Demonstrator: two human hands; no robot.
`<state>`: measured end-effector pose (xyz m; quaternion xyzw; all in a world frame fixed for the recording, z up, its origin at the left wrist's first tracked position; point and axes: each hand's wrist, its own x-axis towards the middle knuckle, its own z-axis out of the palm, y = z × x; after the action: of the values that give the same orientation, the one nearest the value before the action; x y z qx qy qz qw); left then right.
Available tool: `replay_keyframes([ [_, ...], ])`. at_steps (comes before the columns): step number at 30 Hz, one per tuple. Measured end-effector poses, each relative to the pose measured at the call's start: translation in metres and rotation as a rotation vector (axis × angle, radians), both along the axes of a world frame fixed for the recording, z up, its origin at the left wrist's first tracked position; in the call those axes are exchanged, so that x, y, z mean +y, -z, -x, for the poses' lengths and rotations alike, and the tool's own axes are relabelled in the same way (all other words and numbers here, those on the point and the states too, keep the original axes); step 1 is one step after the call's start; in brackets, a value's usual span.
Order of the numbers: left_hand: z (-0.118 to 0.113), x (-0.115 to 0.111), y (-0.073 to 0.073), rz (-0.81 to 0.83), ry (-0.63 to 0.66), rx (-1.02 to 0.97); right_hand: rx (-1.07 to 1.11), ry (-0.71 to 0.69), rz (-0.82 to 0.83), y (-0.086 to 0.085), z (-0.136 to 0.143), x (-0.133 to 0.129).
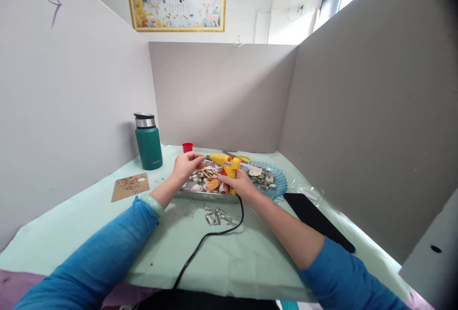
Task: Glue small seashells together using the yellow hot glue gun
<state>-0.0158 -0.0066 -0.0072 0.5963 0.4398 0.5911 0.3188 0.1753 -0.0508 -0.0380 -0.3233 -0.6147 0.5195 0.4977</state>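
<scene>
My right hand (241, 185) is wrapped round the handle of a yellow hot glue gun (222, 159), its nozzle pointing left and a pale glue stick (248, 166) coming out of the back. My left hand (187, 164) is closed in a pinch close to the nozzle tip; whatever lies between the fingertips is too small to make out. Below both hands sits a metal tray (209, 197) of mixed seashells (212, 184). From the gun's handle a black cord (203, 238) runs down over the front edge of the table.
Small metal clips (218, 216) lie in front of the tray. A blue plate (281, 183) of shells, yellow-handled scissors (244, 158) and a black flat strip (318, 222) are at the right. Leftward stand a green bottle (149, 145), a red cup (187, 147) and a brown card (129, 186). Grey panels (222, 95) enclose the table.
</scene>
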Motion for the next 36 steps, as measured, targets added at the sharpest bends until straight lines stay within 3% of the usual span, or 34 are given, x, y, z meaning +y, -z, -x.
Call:
replay_keyframes([
  [27,0.0000,-0.0006,-0.0009,0.004,0.001,-0.013,0.009,0.060,0.009,-0.0046,0.0010,-0.0044],
  [36,-0.0006,-0.0020,0.0004,0.008,0.008,-0.021,-0.003,0.002,-0.003,0.0000,-0.0006,0.0005],
])
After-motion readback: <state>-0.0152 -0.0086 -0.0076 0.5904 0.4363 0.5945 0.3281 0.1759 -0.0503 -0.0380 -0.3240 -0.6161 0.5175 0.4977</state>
